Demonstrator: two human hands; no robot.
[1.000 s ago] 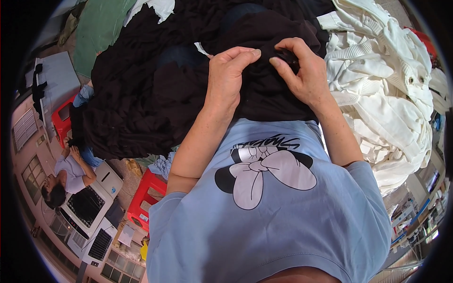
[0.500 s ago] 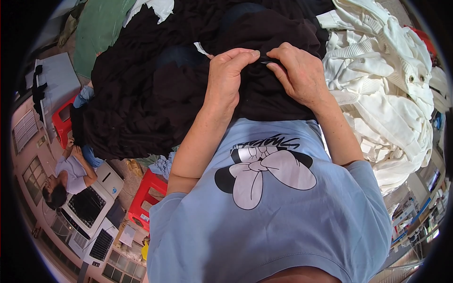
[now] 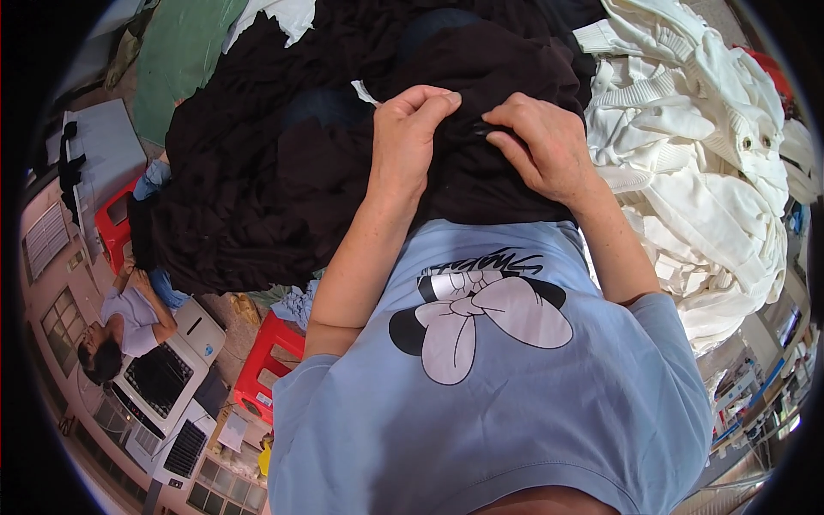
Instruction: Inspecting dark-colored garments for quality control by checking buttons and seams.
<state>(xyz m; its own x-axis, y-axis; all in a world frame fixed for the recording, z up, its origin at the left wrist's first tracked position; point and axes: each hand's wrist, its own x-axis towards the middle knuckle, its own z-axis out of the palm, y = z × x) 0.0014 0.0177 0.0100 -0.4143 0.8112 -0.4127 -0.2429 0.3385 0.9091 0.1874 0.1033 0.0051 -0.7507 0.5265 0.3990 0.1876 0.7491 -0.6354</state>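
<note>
A large heap of black cloth (image 3: 249, 189) lies across my lap and spreads away to the left. My left hand (image 3: 405, 137) is closed in a pinch over it, thumb against forefinger, on the black cloth. Beside it, my right hand (image 3: 545, 142) is closed around a small, dark, glossy object (image 3: 483, 129) whose kind I cannot make out against the cloth. The two hands' fingertips are a short gap apart. A small white tag (image 3: 365, 92) sticks out of the cloth just beyond my left hand.
White knitted garments (image 3: 695, 189) are piled on the right. Red plastic stools (image 3: 273, 348) stand at the left, one near a person (image 3: 129, 322) seated by a pale machine (image 3: 159, 378). Green sheeting (image 3: 176, 64) lies at the far left, with white cloth (image 3: 287, 17) next to it.
My hands have drawn slightly apart, the right fingers moving a little lower. My left hand has shifted slightly left. The black heap looks nearly the same.
</note>
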